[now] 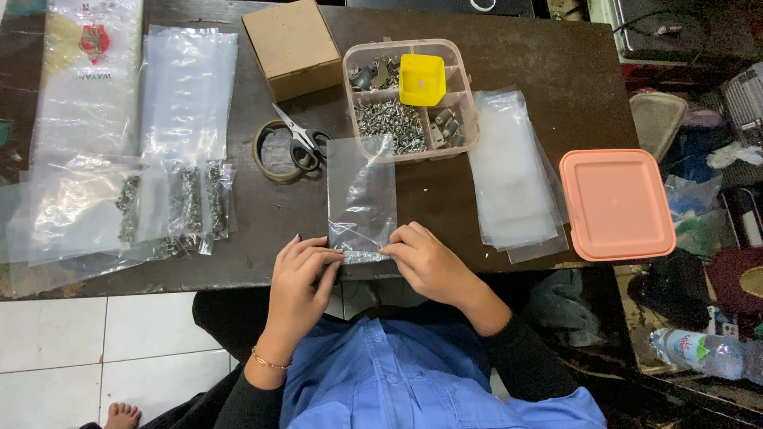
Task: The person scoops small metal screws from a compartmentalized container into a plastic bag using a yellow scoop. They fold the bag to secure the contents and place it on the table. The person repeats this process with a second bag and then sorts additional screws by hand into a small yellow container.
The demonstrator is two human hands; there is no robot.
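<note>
Clear plastic bag [362, 195]: long axis runs near-to-far on the dark table's [548, 71] near edge; my left hand [298, 274] and right hand [425, 258] pinch its near, screw-filled end from either side.

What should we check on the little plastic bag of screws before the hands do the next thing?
1. Both hands on the bag: ok. The left hand and the right hand pinch the near end of the small clear bag.
2. Screws inside the bag: ok, a row of them lies at its near end between the fingertips.
3. Bag lying flat on the dark table: ok.
4. Bag's far end shut: cannot tell.
5. Scissors within reach: ok, they rest on the tape roll just beyond the bag.
6. Screw supply: ok, the compartment box holds a pile.
</note>
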